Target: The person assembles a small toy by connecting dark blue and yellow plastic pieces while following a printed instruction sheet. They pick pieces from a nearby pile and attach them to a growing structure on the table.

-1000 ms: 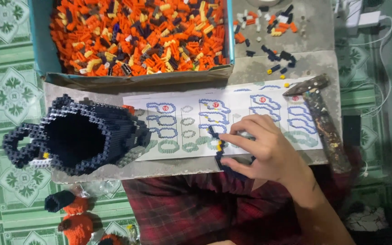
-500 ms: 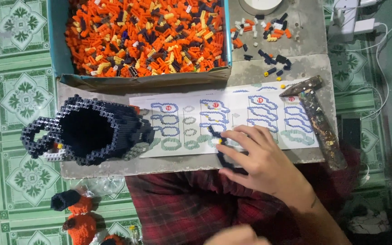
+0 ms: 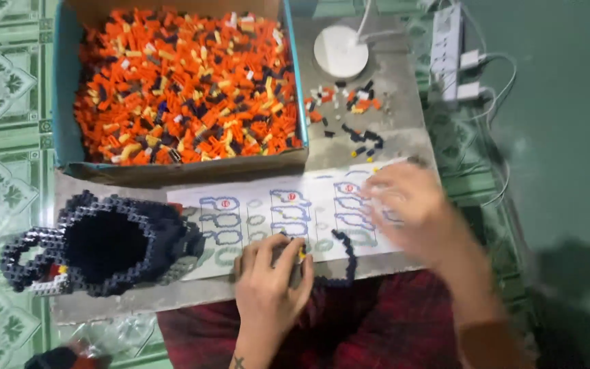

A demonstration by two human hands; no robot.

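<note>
Far left of the left hand: a hollow dark brick model (image 3: 107, 242) stands on the board. Above that hand, a cardboard box (image 3: 63, 130) holds orange bricks (image 3: 179, 82). The left hand (image 3: 271, 283) rests on the instruction sheet (image 3: 274, 212), fingers curled about a small dark piece with a yellow stud (image 3: 301, 253). Just right of it lies a curved dark brick strip (image 3: 346, 256). The right hand (image 3: 411, 208) is blurred, fingers spread over the sheet; whether it holds anything cannot be told. Above it, loose bricks (image 3: 353, 113) lie scattered.

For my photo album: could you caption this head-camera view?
Left hand pinches small bricks on an instruction sheet; right hand blurs nearby.
</note>
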